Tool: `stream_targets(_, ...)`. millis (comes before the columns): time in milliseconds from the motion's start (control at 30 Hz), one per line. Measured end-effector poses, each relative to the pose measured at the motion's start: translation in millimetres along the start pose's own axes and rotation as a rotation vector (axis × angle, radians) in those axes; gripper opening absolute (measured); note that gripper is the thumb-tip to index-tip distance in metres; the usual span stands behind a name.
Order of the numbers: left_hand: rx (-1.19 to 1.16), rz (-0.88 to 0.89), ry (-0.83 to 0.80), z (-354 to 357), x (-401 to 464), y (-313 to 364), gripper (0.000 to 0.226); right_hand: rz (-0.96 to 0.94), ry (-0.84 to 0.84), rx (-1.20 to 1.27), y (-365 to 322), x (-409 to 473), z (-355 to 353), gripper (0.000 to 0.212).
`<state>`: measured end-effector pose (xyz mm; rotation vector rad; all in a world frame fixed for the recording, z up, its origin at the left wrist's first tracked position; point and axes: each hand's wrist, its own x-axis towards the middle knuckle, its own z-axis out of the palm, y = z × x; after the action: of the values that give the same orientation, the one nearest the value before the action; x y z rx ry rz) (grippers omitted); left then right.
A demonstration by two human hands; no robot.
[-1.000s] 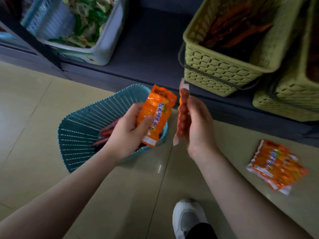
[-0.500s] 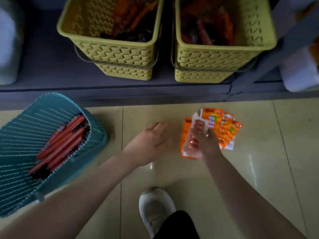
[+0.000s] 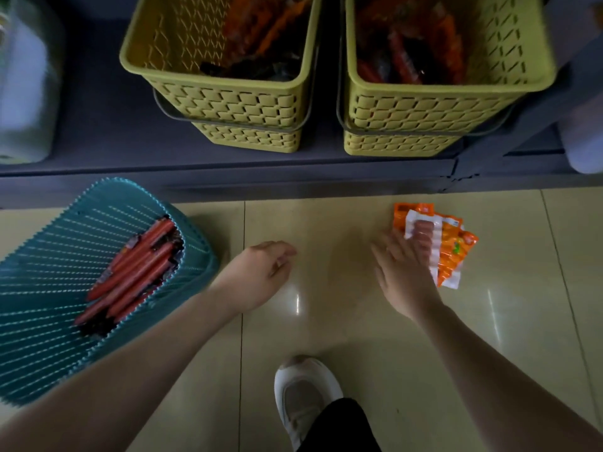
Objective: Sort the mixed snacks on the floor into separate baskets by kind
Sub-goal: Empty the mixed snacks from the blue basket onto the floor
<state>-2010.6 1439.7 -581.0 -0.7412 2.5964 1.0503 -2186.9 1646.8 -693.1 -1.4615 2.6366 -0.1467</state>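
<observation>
A pile of orange snack packets (image 3: 455, 252) lies on the floor at the right, with a clear pack of small sausages (image 3: 421, 234) on top. My right hand (image 3: 404, 275) rests against the left side of this pile, fingers spread and straight. Whether it still touches the sausage pack is blurred. My left hand (image 3: 261, 272) hovers over bare floor with loosely curled fingers and holds nothing. A teal basket (image 3: 49, 256) at the left lies tilted and holds several long red sausage sticks (image 3: 133, 272).
Two yellow baskets (image 3: 228, 102) (image 3: 434, 106) with orange and red snack packs stand on a low dark shelf (image 3: 98, 132) at the back. A white container (image 3: 26, 93) sits on the shelf's left end. My white shoe (image 3: 306, 393) is at the bottom centre.
Both hands carried their packets, an orange one and the clear sausage pack, from the teal basket rightward to the floor pile. The left hand let go and drew back. The right hand's fingers opened.
</observation>
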Motion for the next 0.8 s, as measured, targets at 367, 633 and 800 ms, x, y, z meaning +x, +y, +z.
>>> stream_targets(367, 0.216, -0.218, 0.507, -48.4, -89.0, -74.9, 0.052, -0.101, -0.224, 0.318, -100.1, 61.2, -52.5, 0.039)
stream_targets(633, 0.229, -0.294, 0.107, -42.9, -146.6, -128.8, 0.042, -0.608, 0.026, 0.626, -249.5, 104.6, -99.7, 0.028)
stream_targets(800, 0.194, -0.118, 0.075, -23.9, -153.7, -123.6, 0.039, -0.738, -0.264, 0.364, -303.1, 119.4, -102.5, 0.026)
